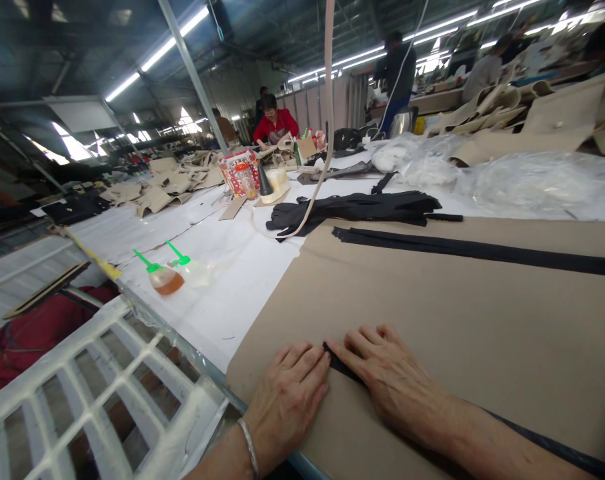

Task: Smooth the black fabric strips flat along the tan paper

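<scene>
A narrow black fabric strip [343, 365] lies on a large beige sheet [457, 313] near the table's front edge. My left hand [289, 393], with a bangle at the wrist, is closed, its bent fingers pressed together at the end of the strip. From the other side, my right hand [385, 373] pinches down on the same end with thumb and forefinger; its other fingers are curled on the sheet. The strip passes beneath my right forearm and reappears at the lower right. Farther back, a second long black strip [472, 250] lies flat on the sheet.
A pile of black strips [352, 210] lies behind the sheet. Two bottles with green nozzles, one holding amber liquid [168, 281], rest on the white table covering [207, 320]. A white slatted rack [112, 380] adjoins the left edge. A pale hose [329, 100] hangs down. Several people work beyond.
</scene>
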Motion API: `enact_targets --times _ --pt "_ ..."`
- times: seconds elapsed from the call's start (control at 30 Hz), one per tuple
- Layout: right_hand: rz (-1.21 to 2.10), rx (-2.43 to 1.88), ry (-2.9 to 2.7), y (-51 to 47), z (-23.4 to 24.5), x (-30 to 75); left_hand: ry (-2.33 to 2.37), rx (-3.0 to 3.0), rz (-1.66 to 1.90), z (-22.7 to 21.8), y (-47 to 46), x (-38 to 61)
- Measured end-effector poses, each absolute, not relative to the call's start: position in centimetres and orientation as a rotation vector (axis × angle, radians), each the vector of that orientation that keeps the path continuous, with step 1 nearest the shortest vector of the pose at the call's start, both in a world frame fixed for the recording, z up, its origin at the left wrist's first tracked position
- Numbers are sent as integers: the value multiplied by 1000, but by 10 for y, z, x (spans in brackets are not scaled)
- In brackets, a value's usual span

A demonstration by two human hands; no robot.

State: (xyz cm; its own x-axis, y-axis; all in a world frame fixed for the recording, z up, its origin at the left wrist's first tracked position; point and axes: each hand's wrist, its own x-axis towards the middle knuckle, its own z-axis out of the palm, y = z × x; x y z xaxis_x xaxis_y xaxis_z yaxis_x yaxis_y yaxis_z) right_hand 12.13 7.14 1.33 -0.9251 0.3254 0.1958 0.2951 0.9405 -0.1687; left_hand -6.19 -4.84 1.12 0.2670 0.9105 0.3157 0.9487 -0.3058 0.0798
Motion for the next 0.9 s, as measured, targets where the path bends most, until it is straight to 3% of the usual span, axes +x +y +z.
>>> enact_targets --times 0.2,0.5,0.73,0.9 --pt "177 -438 -2900 72 11 121 -1824 -2405 -476 10 -50 -62" --pt "-111 -298 -2781 65 -17 131 -1862 -2374 -451 11 -51 -62" --pt "249 -639 -2864 74 16 127 -1798 -2493 -363 13 -45 -68" --pt "367 -552 -2844 78 12 137 -1797 -2574 -350 16 -41 -73"
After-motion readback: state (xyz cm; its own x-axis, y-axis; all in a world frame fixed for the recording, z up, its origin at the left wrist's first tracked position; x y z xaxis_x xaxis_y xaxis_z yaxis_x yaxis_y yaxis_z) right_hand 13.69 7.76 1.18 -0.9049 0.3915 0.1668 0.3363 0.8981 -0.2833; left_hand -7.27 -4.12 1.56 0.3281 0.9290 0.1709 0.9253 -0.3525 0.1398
